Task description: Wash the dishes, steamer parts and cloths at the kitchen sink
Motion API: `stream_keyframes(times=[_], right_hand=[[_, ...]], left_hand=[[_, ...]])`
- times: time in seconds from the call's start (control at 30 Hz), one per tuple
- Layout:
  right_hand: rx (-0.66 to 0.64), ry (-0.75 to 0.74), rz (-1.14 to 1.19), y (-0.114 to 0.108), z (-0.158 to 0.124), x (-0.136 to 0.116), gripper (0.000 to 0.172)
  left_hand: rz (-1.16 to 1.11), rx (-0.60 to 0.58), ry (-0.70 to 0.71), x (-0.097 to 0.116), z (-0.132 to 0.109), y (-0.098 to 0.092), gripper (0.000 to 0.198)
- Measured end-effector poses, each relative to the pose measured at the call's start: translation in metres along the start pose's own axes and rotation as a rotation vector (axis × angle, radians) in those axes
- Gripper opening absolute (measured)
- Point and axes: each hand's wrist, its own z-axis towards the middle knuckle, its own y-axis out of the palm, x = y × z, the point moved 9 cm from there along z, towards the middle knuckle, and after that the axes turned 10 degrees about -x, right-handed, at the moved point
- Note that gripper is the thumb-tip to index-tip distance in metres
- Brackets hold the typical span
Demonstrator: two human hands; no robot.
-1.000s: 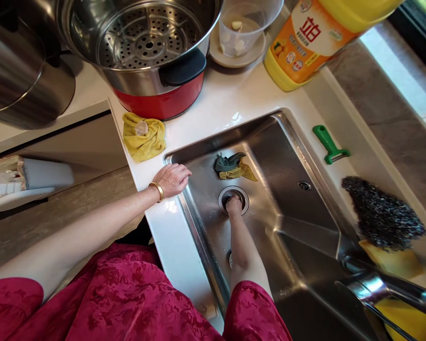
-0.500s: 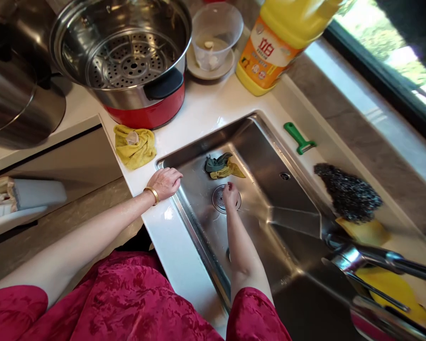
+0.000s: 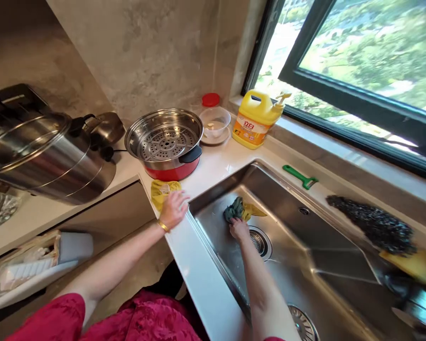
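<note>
Inside the steel sink [image 3: 213, 237], my right hand [image 3: 239, 228] has its fingers closed on a bunched dark green cloth [image 3: 235, 208]. A yellow cloth [image 3: 253, 210] lies against that green one on the sink floor. Just below the hand is the round drain [image 3: 260, 242], partly covered by my forearm. My left hand [image 3: 173, 209] is over the counter at the sink's left corner, fingers spread, holding nothing. It overlaps the edge of a folded yellow rag [image 3: 158, 193] on the counter; whether it touches the rag I cannot tell.
A steamer pot [image 3: 172, 166] stands behind the rag, beside a clear plastic bowl [image 3: 216, 118] and a yellow detergent jug [image 3: 252, 128]. A green peeler [image 3: 300, 176] and a dark scouring mesh [image 3: 372, 222] lie along the right ledge. A round metal strainer [image 3: 303, 323] sits low in the sink.
My right hand has moved from over the drain to the green cloth and taken hold of it. My left hand has lifted its fingers towards the yellow rag. The view has tilted up.
</note>
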Motion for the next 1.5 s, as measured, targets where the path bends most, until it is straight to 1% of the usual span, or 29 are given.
stream_keyframes(times=[0.03,0.07,0.1,0.13,0.17,0.2,0.23,0.3,0.37,0.43,0.47,0.53,0.63,0.7,0.8,0.9,0.97,1.03,1.07,1.13,1.2,1.3,1.37,1.4,1.43,1.47,1.5], right_hand=[[-0.027,-0.004,0.049,0.003,-0.006,0.002,0.03],[-0.055,-0.005,0.109,0.005,-0.012,0.004,0.027],[-0.078,0.0,0.168,0.006,-0.019,0.006,0.025],[-0.09,0.012,0.217,0.005,-0.025,0.008,0.025],[-0.089,0.03,0.248,0.003,-0.031,0.01,0.027],[-0.076,0.05,0.258,-0.002,-0.037,0.011,0.03],[-0.054,0.07,0.268,-0.007,-0.043,0.013,0.034],[0.004,0.105,0.338,-0.02,-0.055,0.016,0.038],[0.085,0.12,0.451,-0.034,-0.067,0.019,0.039],[0.173,0.126,0.553,-0.049,-0.079,0.021,0.039],[0.206,0.129,0.584,-0.056,-0.086,0.021,0.04],[0.263,0.133,0.645,-0.067,-0.102,0.02,0.044],[0.363,0.136,0.706,-0.081,-0.134,0.019,0.042],[0.431,0.152,0.7,-0.085,-0.159,0.019,0.038],[0.479,0.227,0.695,-0.08,-0.195,0.028,0.035],[0.501,0.36,0.745,-0.066,-0.228,0.052,0.037],[0.496,0.427,0.778,-0.056,-0.247,0.069,0.045],[0.462,0.446,0.798,-0.047,-0.258,0.081,0.051],[0.439,0.438,0.803,-0.044,-0.26,0.084,0.048],[0.392,0.392,0.819,-0.039,-0.253,0.084,0.035],[0.355,0.352,0.857,-0.035,-0.233,0.079,0.026],[0.344,0.357,0.929,-0.031,-0.192,0.07,0.02],[0.392,0.397,0.967,-0.033,-0.171,0.07,0.019],[0.438,0.432,0.986,-0.036,-0.167,0.076,0.021],[0.497,0.48,1.003,-0.039,-0.169,0.086,0.025],[0.565,0.538,1.016,-0.043,-0.178,0.099,0.029],[0.638,0.605,1.022,-0.047,-0.194,0.115,0.033]], left_hand=[[0.046,0.009,-0.067,-0.021,0.001,-0.012,0.033],[0.087,-0.014,-0.144,-0.044,0.002,-0.019,0.04],[0.115,-0.062,-0.208,-0.065,0.002,-0.019,0.046],[0.134,-0.111,-0.243,-0.081,0.001,-0.016,0.05],[0.141,-0.151,-0.255,-0.091,-0.001,-0.009,0.051],[0.136,-0.177,-0.24,-0.096,-0.002,-0.001,0.048],[0.121,-0.187,-0.207,-0.094,-0.004,0.008,0.043],[0.057,-0.198,-0.106,-0.078,-0.005,0.025,0.036],[-0.047,-0.248,0.019,-0.049,-0.002,0.043,0.032],[-0.185,-0.301,0.116,-0.019,0.007,0.053,0.029],[-0.263,-0.311,0.141,-0.006,0.013,0.054,0.028],[-0.421,-0.292,0.146,0.015,0.027,0.05,0.026],[-0.614,-0.264,0.127,0.038,0.045,0.04,0.021],[-0.681,-0.3,0.13,0.05,0.051,0.04,0.016],[-0.732,-0.369,0.134,0.06,0.054,0.046,0.024],[-0.786,-0.393,0.106,0.06,0.058,0.053,0.03],[-0.829,-0.4,0.077,0.059,0.061,0.056,0.035],[-0.877,-0.396,0.045,0.055,0.065,0.056,0.04],[-0.889,-0.389,0.027,0.052,0.067,0.055,0.043],[-0.88,-0.362,-0.016,0.04,0.068,0.051,0.047],[-0.824,-0.331,-0.052,0.026,0.063,0.044,0.049],[-0.725,-0.295,-0.067,0.002,0.046,0.032,0.05],[-0.663,-0.277,-0.085,-0.017,0.032,0.025,0.051],[-0.632,-0.27,-0.1,-0.027,0.024,0.022,0.051],[-0.6,-0.266,-0.116,-0.038,0.018,0.021,0.051],[-0.57,-0.264,-0.127,-0.048,0.012,0.021,0.05],[-0.544,-0.266,-0.126,-0.056,0.008,0.022,0.05]])
